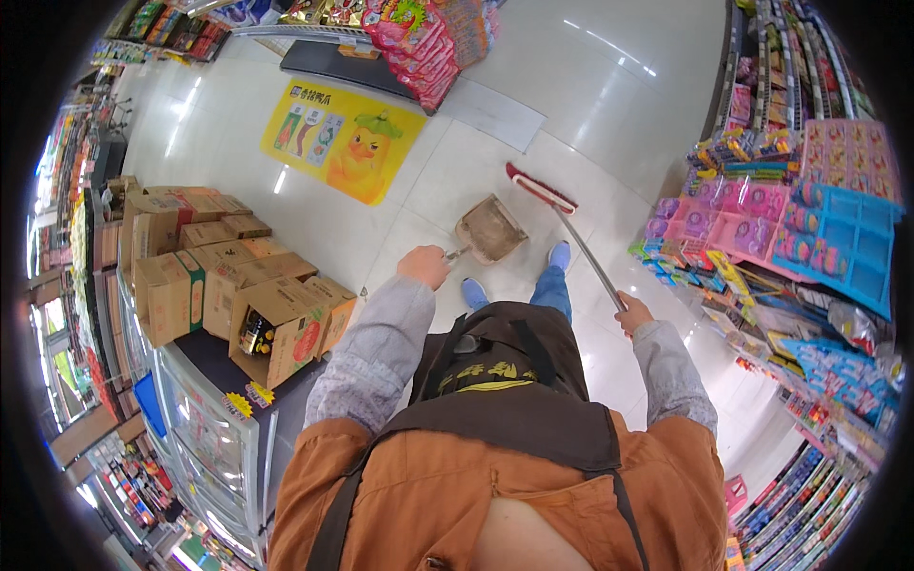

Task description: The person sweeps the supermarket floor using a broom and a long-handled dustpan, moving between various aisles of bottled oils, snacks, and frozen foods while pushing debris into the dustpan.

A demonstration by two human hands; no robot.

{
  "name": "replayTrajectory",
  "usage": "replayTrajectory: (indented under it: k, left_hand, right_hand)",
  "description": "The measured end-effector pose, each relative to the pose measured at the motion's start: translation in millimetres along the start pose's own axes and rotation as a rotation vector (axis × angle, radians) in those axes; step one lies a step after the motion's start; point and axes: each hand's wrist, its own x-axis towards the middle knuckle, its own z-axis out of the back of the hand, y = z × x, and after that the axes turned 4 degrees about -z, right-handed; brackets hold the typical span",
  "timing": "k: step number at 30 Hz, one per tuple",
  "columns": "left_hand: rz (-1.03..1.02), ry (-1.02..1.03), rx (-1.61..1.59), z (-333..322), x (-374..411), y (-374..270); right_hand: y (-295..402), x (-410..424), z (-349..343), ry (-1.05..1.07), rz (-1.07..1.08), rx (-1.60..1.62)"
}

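My left hand (424, 267) is closed on the handle of a dustpan (491, 230). The pan is beige, looks soiled inside, and hangs or rests just beyond my blue shoes; whether it touches the floor I cannot tell. In my right hand (633, 314) is the metal stick of a broom (587, 251). Its red and white broom head (543, 188) lies at the far end, to the right of the dustpan and apart from it, over the pale floor tiles (607, 171). Both arms wear light grey sleeves.
Cardboard boxes (275, 282) stand on a glass-sided cabinet (207, 400) at the left. Shelves with packaged goods and blue and pink trays (842, 246) line the right. A yellow floor poster (350, 139) lies ahead, beside a rack with hanging pink packets (414, 46).
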Motion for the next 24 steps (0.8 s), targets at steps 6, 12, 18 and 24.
replayTrajectory:
  k: [6,12,18,24]
  left_hand:
    - [0.012,0.025,0.04,-1.6,4.7,-4.8]
    - [-0.03,-0.005,0.081,9.2,0.7,10.4]
    - [-0.039,0.032,0.134,17.0,3.8,-0.4]
    - [-0.073,0.007,0.083,2.6,8.6,14.7]
  right_hand:
    - [-28.7,56.0,-37.8,-0.183,0.09,0.056]
    - [31.0,78.6,-79.7,-0.085,0.025,0.057]
    - [18.2,43.4,-132.4,0.172,0.027,0.302]
    - [24.2,-38.0,-40.9,0.463,-0.059,0.606]
